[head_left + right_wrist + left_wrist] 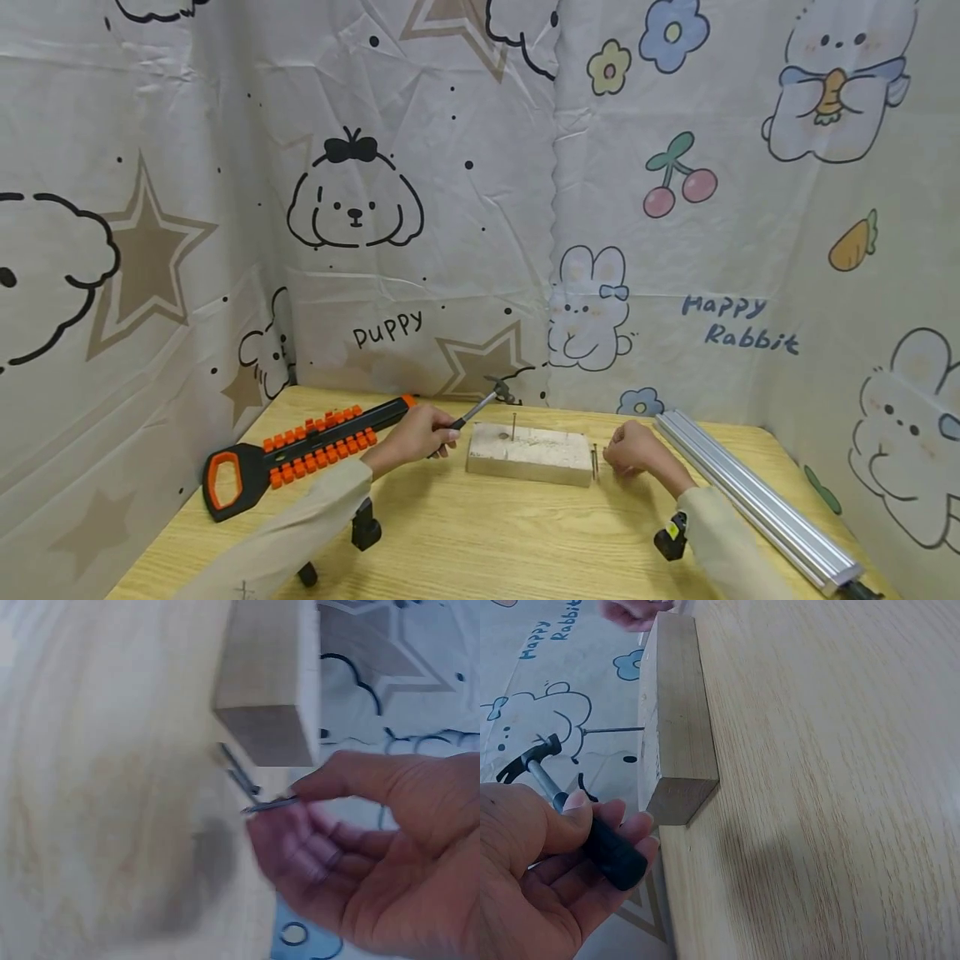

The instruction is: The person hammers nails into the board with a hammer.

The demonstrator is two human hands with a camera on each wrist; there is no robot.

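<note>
My left hand [422,433] grips a claw hammer [478,407] by its dark handle [613,855], the head raised towards the back wall. A pale wooden block [528,469] lies on the table between my hands. One nail [513,427] stands upright out of its top, left of the middle. My right hand [633,448] is just off the block's right end. In the right wrist view, its thumb and fingers pinch a nail [270,804]. Two more nails [238,771] lie on the table beside the block's end, close to those fingertips.
A black and orange rack [322,442] lies at the left of the wooden table [517,542]. Along the right side is a long silver metal bar [757,500]. A printed cloth [465,208] hangs behind and at both sides.
</note>
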